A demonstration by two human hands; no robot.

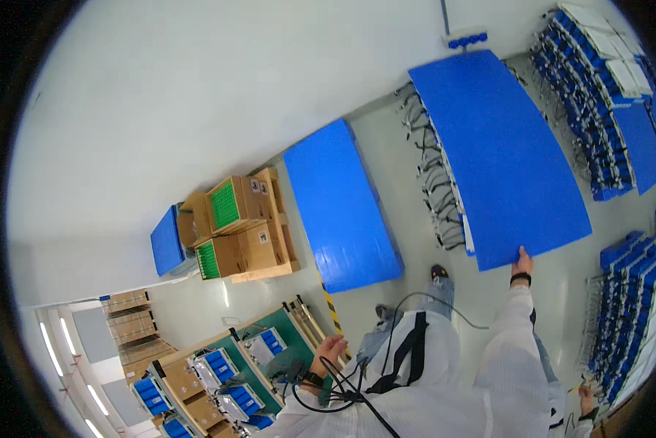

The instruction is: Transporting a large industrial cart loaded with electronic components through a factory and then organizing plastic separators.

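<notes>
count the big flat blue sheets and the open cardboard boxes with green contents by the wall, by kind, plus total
Large blue sheets: 2, one held at its near corner by the right hand, one lying on the floor.
Open cardboard boxes with green contents: 2, upper, lower.
Total: 4

I see a plain white wall [196, 95] toward eleven o'clock meeting a pale grey floor [408, 197]. Cardboard boxes [244, 230] stack at nine o'clock; a green-topped workbench [288, 328] stands at seven, ceiling light strips [54, 343] glowing beyond it.
</notes>
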